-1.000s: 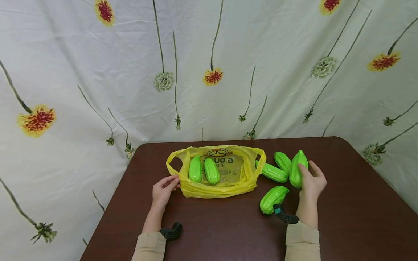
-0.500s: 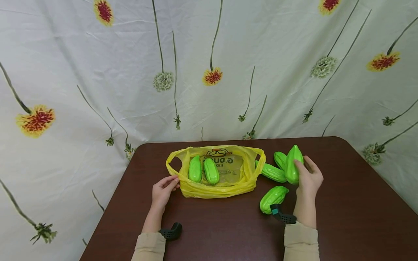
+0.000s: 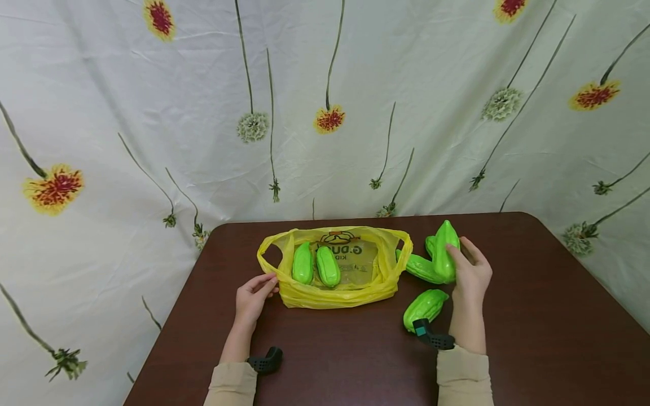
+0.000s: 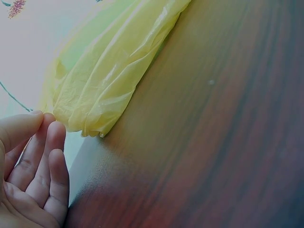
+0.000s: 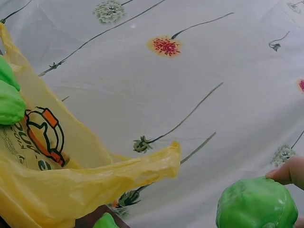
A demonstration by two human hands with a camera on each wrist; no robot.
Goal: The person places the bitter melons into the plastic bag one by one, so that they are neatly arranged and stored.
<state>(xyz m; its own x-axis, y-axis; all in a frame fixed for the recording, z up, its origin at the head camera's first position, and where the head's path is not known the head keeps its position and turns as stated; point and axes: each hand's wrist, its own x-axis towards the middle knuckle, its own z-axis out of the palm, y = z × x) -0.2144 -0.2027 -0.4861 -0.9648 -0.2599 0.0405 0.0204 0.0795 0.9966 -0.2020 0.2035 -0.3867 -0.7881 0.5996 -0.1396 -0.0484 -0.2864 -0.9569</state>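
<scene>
A yellow plastic bag lies on the table with its mouth spread wide. Two green bitter melons, one on the left and one on the right, rest inside it. My left hand pinches the bag's left edge between thumb and fingertips, as the left wrist view also shows. My right hand grips another bitter melon, tip up, to the right of the bag. Behind it, a bitter melon touches the bag's right handle, and one more is mostly hidden.
A separate bitter melon lies nearer the front, close to my right wrist's black band. The dark wooden table ends at a pale flowered cloth hanging behind it. The bag's right handle stands up in the right wrist view.
My right hand has moved left with the bitter melon, and it now covers more of those behind it. My left hand has stayed at the bag's edge.
</scene>
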